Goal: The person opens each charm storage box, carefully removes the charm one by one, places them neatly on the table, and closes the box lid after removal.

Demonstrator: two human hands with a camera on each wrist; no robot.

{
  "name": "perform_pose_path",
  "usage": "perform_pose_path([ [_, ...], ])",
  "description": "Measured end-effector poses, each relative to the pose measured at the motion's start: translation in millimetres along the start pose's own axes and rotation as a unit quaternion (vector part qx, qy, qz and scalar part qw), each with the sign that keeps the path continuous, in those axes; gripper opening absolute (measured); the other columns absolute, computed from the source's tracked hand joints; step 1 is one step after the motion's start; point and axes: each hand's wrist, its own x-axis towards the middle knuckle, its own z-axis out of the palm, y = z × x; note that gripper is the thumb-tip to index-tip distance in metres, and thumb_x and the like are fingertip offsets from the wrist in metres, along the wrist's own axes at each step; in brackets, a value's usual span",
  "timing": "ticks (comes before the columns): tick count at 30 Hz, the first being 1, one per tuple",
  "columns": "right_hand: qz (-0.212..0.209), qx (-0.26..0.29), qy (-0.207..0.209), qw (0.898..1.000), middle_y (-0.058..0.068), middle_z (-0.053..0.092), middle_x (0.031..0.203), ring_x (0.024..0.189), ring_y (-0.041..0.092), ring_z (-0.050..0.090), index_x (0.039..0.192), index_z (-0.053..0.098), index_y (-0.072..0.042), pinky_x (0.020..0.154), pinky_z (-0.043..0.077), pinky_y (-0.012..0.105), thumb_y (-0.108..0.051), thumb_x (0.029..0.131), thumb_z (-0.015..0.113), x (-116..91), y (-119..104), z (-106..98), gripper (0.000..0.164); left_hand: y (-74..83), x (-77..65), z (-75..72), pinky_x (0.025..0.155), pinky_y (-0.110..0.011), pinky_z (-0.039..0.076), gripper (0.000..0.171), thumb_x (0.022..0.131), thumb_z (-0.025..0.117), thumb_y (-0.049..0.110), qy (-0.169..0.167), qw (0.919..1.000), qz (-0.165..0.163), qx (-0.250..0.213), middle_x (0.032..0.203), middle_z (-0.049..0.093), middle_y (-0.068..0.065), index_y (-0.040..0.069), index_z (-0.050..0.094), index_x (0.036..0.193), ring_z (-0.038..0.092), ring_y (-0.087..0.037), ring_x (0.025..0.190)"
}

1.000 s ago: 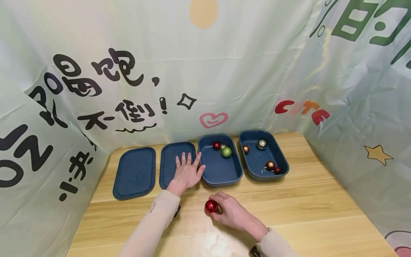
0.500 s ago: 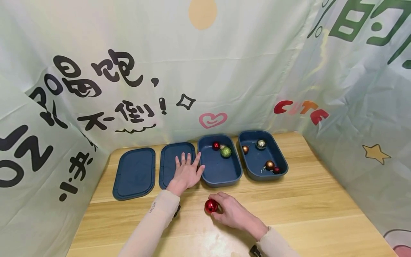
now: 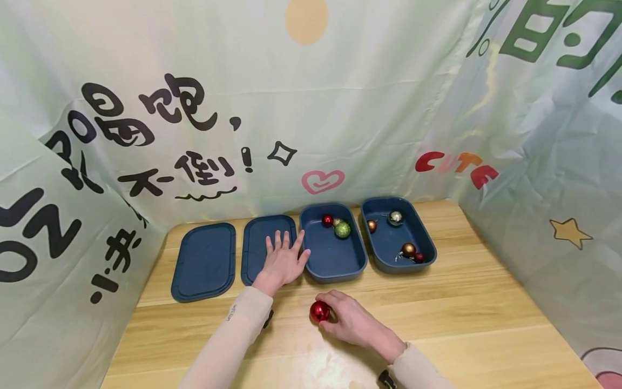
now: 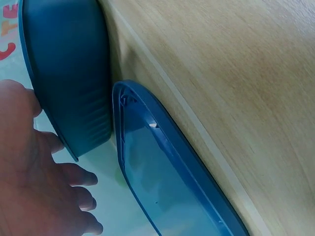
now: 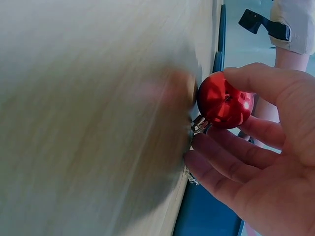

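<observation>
My right hand (image 3: 347, 319) pinches a shiny red Christmas bauble (image 3: 319, 312) between thumb and fingers, close over the table in front of the boxes. In the right wrist view, the bauble's metal cap (image 5: 199, 124) points toward the tabletop. Fingers spread, my left hand (image 3: 283, 262) is over the right-hand blue lid (image 3: 252, 254), its thumb and index finger right by the near box's left wall. In the left wrist view, the hand (image 4: 34, 172) appears beside the blue box (image 4: 69, 73), with the lid (image 4: 211, 187) below.
The middle blue box (image 3: 335, 265) holds a red bauble (image 3: 328, 220), a green glitter bauble (image 3: 342, 230) and a small partly hidden one. Silver (image 3: 396, 218), copper (image 3: 408, 249) and dark red baubles lie in the right box (image 3: 389, 240). Another lid (image 3: 204, 262) lies far left. Printed cloth hangs behind.
</observation>
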Motion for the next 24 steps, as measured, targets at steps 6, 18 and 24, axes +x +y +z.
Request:
perform_pose_path([
  [6,0.0,-0.003,-0.002,1.0,0.009,0.071,0.119,0.102,0.015,0.068,0.136,0.065,0.001,0.087,0.06,0.029,-0.015,0.087,0.085,-0.3,2.2,1.8,0.055,0.5,1.0,-0.1,0.129,-0.069,0.001,0.066,0.113,0.032,0.054,0.0,1.0,0.001,-0.005,0.172,0.022,-0.029,0.026,0.018,0.171,0.009,-0.052,0.162],
  [18,-0.003,-0.003,0.002,1.0,0.01,0.071,0.12,0.104,0.018,0.07,0.137,0.064,0.003,0.091,0.061,0.032,-0.014,0.085,0.087,0.8,0.4,0.0,0.06,-0.6,1.0,-3.3,0.129,-0.069,0.002,0.068,0.113,0.028,0.057,-0.004,1.0,0.003,-0.003,0.172,0.021,-0.029,0.026,0.016,0.172,0.008,-0.051,0.162],
  [24,0.0,-0.002,-0.001,1.0,0.01,0.071,0.12,0.105,0.018,0.07,0.137,0.064,0.003,0.093,0.061,0.033,-0.014,0.084,0.088,0.0,-0.5,0.8,0.06,-0.7,-0.1,-1.6,0.129,-0.07,0.002,0.068,0.113,0.028,0.058,-0.006,1.0,0.003,-0.001,0.172,0.021,-0.029,0.026,0.016,0.172,0.008,-0.051,0.162],
])
